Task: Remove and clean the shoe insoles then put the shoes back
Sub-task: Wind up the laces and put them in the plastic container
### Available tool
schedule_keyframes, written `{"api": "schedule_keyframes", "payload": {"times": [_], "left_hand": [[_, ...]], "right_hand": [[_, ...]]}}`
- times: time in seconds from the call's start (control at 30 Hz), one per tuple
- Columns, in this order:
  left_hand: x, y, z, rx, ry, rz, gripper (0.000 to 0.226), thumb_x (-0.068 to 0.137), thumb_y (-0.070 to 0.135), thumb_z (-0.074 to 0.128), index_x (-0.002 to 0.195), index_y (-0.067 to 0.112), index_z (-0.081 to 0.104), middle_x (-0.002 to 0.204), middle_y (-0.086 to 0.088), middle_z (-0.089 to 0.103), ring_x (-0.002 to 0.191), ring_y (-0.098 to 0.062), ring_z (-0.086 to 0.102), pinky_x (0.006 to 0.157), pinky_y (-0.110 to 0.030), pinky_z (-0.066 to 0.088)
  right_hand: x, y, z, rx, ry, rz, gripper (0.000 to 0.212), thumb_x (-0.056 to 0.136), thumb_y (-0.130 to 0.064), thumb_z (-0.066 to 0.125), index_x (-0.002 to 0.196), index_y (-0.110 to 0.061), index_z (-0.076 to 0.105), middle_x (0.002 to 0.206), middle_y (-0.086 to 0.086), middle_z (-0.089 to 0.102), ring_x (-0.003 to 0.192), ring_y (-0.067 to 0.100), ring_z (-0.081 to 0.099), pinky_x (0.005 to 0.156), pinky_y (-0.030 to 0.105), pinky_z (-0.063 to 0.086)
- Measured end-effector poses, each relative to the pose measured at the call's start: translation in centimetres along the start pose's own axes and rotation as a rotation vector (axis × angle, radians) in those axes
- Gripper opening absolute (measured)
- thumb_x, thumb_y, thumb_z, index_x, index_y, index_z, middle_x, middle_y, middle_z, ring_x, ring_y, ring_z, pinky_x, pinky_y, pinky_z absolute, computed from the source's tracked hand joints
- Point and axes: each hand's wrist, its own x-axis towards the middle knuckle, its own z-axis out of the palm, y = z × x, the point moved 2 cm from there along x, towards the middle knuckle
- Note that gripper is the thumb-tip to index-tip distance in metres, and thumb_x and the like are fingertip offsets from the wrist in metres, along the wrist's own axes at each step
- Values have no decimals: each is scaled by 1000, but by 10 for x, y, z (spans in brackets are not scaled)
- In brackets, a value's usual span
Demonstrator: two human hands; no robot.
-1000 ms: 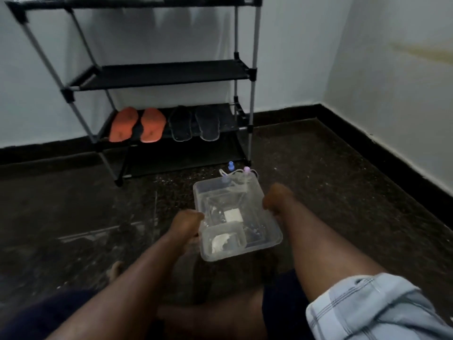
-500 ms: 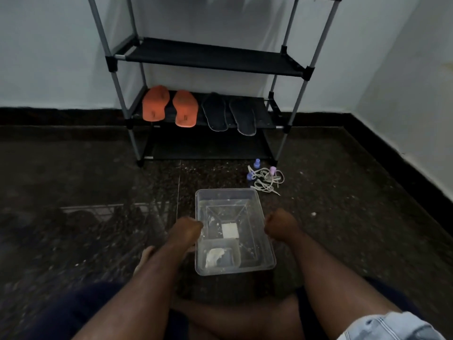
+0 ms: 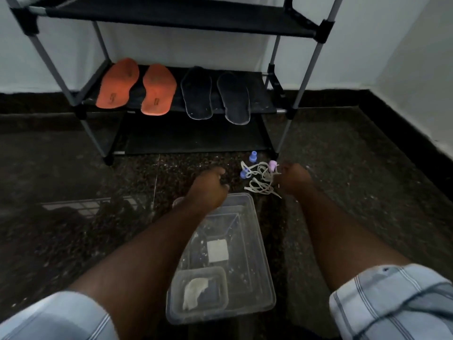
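Two orange insoles (image 3: 136,87) and two dark insoles (image 3: 215,95) lie side by side on the lower shelf of a black shoe rack (image 3: 171,20). A clear plastic tub (image 3: 259,273) sits on the dark floor in front of me, holding a smaller clear container (image 3: 220,273) with a pale cloth (image 3: 195,292) and a white square block (image 3: 217,251). My left hand (image 3: 208,187) hovers over the tub's far rim, fingers curled, holding nothing I can see. My right hand (image 3: 293,179) rests at a tangle of white laces (image 3: 259,181), fingers closing on them.
Small blue caps (image 3: 252,157) and a pink one (image 3: 272,165) lie among the laces near the rack's right leg (image 3: 282,141). White walls with a black skirting meet in a corner at the right. No shoes are in view.
Both hands have let go of the tub, which now stands on the floor, and have moved forward; the right hand has reached the laces. The camera has tilted down and closer.
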Motion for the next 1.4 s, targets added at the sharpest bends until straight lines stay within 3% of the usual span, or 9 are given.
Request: {"api": "schedule_keyframes", "payload": {"times": [0.33,0.47,0.6,0.7,0.83,1.0,1.17,1.3,1.4], "left_hand": [[119,15,64,181,-175,101,84,84,32,76,153,17,32,153,-12,41,138,-29,44,110,-32,37],[126,-1,58,125,-224,100,95,79,25,82,155,10,27,155,-14,39,139,-29,42,112,-29,35],[107,-29,29,48,-257,145,39,80,19,80,116,15,66,117,-12,69,108,-29,65,98,-37,50],[90,-46,10,181,-297,154,34,79,12,79,112,12,71,109,-9,71,101,-26,66,87,-30,50],[76,-57,-10,274,-321,135,16,86,14,67,100,8,73,104,-14,72,101,-32,66,79,-30,46],[62,-62,-25,302,-294,138,22,95,26,53,79,15,62,99,-14,71,98,-30,65,84,-32,47],[46,-48,-24,315,-295,91,36,104,26,45,115,1,68,122,-15,65,115,-30,59,94,-31,41],[48,-60,-24,298,-202,78,24,96,23,56,105,10,73,117,-10,70,112,-28,63,96,-34,48],[49,-62,-28,274,-36,80,31,91,15,65,121,10,69,123,-14,66,113,-29,62,99,-37,49]], "right_hand": [[96,-29,58,-267,-189,-128,69,89,-33,63,149,-26,30,149,19,35,134,36,39,111,43,33],[95,-57,80,-339,-295,-377,48,94,-43,56,138,-23,53,147,10,46,133,29,43,108,33,33],[72,-71,90,-160,-354,-439,33,94,-23,60,125,-11,63,130,12,61,118,28,57,97,27,41],[58,-76,88,-17,-413,-513,31,86,-6,67,117,-9,69,118,10,68,110,25,63,88,14,43],[37,-87,80,146,-474,-446,47,82,8,61,125,-9,62,117,10,67,105,19,62,96,32,47],[40,-64,60,-131,-181,-275,34,78,-27,75,111,-21,68,109,2,70,102,22,65,87,28,47],[20,-53,61,-295,-311,-281,36,83,-20,69,118,-27,69,115,-2,70,101,17,66,80,20,44],[14,-55,51,-125,-192,-220,22,85,-8,63,97,-22,76,96,2,75,81,14,69,65,19,50],[11,-62,48,-172,-160,-261,24,81,-13,68,102,-23,74,104,1,73,93,17,68,80,24,52]]}}
